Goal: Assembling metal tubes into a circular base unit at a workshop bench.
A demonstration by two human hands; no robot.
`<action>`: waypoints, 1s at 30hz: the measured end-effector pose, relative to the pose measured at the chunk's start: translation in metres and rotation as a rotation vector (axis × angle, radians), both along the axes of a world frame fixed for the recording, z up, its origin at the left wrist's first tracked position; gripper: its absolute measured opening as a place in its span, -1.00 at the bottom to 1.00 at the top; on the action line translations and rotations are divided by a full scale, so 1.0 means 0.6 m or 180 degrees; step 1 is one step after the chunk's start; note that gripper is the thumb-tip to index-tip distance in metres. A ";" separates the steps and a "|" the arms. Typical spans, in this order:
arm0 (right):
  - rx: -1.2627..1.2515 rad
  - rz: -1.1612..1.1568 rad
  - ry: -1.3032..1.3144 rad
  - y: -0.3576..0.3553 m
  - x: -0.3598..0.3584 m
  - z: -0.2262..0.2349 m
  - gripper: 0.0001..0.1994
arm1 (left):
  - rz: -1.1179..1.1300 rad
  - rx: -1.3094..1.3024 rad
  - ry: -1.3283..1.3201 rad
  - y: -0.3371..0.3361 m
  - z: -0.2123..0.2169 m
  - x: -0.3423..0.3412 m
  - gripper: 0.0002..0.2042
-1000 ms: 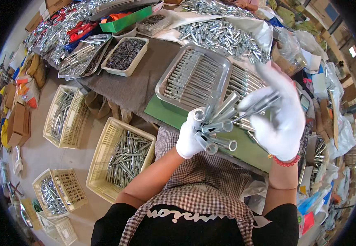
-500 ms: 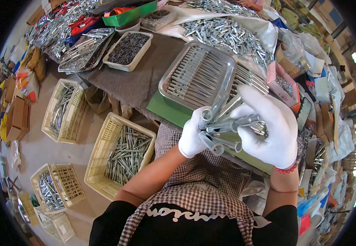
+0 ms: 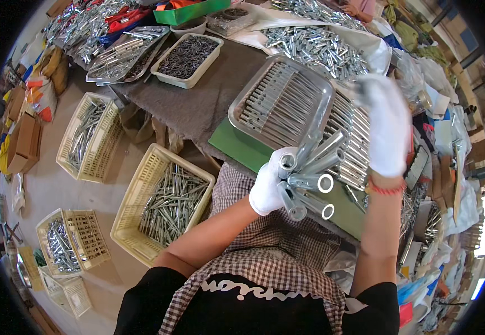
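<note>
A fanned bunch of shiny hollow metal tubes (image 3: 309, 182) rises from my gloved left hand (image 3: 269, 188), whose fingers are wrapped round their lower ends. The open tube mouths point up and outward. My gloved right hand (image 3: 386, 125) is raised to the right of the bunch, apart from it, and its fingers are smeared by motion; whether it holds anything cannot be made out. Beneath and left of it lies a row of metal rods (image 3: 349, 137) side by side. Just beyond the tubes stands a clear-walled tray (image 3: 327, 103) lined with slim pointed rods (image 3: 290, 92).
A green board (image 3: 232, 142) lies under the tray at the table edge. Farther back are a pile of short metal pieces (image 3: 315, 50) and a white tub of dark small parts (image 3: 188, 58). Yellow crates (image 3: 121, 215) of metal rods stand on the floor at left.
My right hand has moved away from the tubes, up and to the far right, uncovering the row of rods. My left hand still holds the bunch, its tubes now spread more visibly.
</note>
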State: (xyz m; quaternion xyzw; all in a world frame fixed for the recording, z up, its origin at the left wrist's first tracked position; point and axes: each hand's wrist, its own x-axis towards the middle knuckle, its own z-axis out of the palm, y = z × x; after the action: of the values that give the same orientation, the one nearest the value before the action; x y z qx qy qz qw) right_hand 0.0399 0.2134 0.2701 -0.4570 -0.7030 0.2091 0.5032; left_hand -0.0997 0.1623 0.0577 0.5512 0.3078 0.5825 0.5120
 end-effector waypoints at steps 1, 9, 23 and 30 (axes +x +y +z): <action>0.0117 0.0104 -0.0722 0.035 -0.008 -0.033 -0.75 | -0.0157 -0.0237 -0.0149 -0.003 0.004 -0.007 -0.40; -0.0480 0.0295 -0.2755 0.098 -0.108 -0.189 -0.75 | -0.0136 -0.0096 0.0116 -0.003 0.003 -0.006 -0.41; -0.0064 -0.0459 -0.0887 0.098 0.000 -0.085 -0.67 | 0.0041 0.0299 0.0261 -0.002 0.026 -0.005 -0.36; 0.0097 0.0657 0.0984 -0.063 -0.035 0.063 -0.52 | -0.0070 0.0107 0.0479 -0.001 0.039 -0.006 -0.51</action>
State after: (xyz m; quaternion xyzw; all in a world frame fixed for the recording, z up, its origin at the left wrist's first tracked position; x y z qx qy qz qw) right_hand 0.0189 0.1758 0.3079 -0.3372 -0.6635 0.3166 0.5880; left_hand -0.1032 0.1617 0.0811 0.6052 0.3295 0.5390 0.4844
